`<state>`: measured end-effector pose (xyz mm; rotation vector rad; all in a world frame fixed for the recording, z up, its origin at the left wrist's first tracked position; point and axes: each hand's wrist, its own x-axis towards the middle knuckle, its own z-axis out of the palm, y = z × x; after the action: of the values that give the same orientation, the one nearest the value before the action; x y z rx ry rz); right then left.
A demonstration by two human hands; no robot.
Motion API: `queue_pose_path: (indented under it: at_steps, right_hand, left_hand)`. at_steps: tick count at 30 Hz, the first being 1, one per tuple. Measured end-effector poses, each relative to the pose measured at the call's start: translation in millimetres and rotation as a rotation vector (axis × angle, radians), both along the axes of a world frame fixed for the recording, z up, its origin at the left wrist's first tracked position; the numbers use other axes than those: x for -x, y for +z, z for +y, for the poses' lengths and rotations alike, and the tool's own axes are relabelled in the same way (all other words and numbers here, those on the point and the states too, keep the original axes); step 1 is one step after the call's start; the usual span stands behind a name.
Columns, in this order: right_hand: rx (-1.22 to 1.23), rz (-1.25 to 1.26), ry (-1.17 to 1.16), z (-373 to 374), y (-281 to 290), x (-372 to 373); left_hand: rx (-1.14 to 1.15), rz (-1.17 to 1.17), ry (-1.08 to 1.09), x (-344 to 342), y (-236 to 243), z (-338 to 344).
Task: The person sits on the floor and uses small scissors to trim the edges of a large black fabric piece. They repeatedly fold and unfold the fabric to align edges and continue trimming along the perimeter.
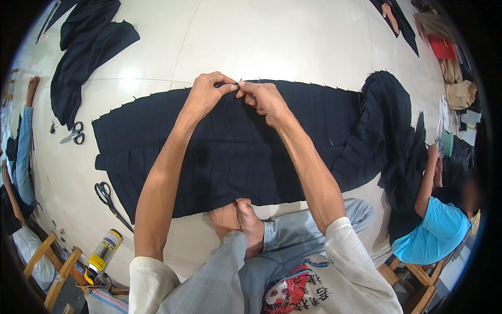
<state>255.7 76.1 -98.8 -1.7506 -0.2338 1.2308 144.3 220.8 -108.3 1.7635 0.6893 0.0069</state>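
A long piece of dark navy pleated cloth (230, 152) lies flat on the white work surface (251, 42), with pins along its far edge. My left hand (208, 93) and my right hand (264, 98) meet at that far edge, each pinching the fabric around a small pin between the fingertips. My bare feet rest on the near edge of the cloth. The cloth's right end (387, 120) is bunched into folds.
Two pairs of scissors (75, 133) (107, 198) lie left of the cloth. A spray can (103, 252) lies near the front left edge. More dark fabric (83, 47) sits at the far left. A person in a turquoise shirt (436, 230) sits at the right; another person's arm (23, 146) is at the left.
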Motion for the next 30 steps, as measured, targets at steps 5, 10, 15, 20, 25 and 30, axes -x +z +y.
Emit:
queue_pose_path:
  at_steps: [5, 10, 15, 20, 25, 30]
  right_hand:
    - [-0.168, 0.182, -0.201, -18.0, 5.0, 4.1]
    - [-0.184, 0.221, -0.265, -45.1, 13.6, -2.3]
    - [-0.135, 0.231, -0.242, -45.9, 8.1, -13.9]
    - [-0.105, 0.227, -0.226, -45.0, 5.6, -16.4]
    - [-0.076, 0.244, -0.214, -45.2, 5.9, -18.2]
    - [-0.048, 0.192, -0.215, -41.3, 5.4, -18.2]
  left_hand:
    - [-0.069, -0.011, -0.068, -5.2, 0.0, -0.3]
    - [-0.380, 0.108, -0.279, -30.2, 17.4, -15.2]
    - [-0.350, 0.110, -0.273, -47.9, 8.3, -19.2]
    - [-0.243, 0.079, -0.167, -39.2, 2.8, -23.2]
    - [-0.234, 0.057, -0.152, -36.7, 1.2, -24.6]
    - [-0.232, 0.024, -0.141, -34.8, -4.6, -24.2]
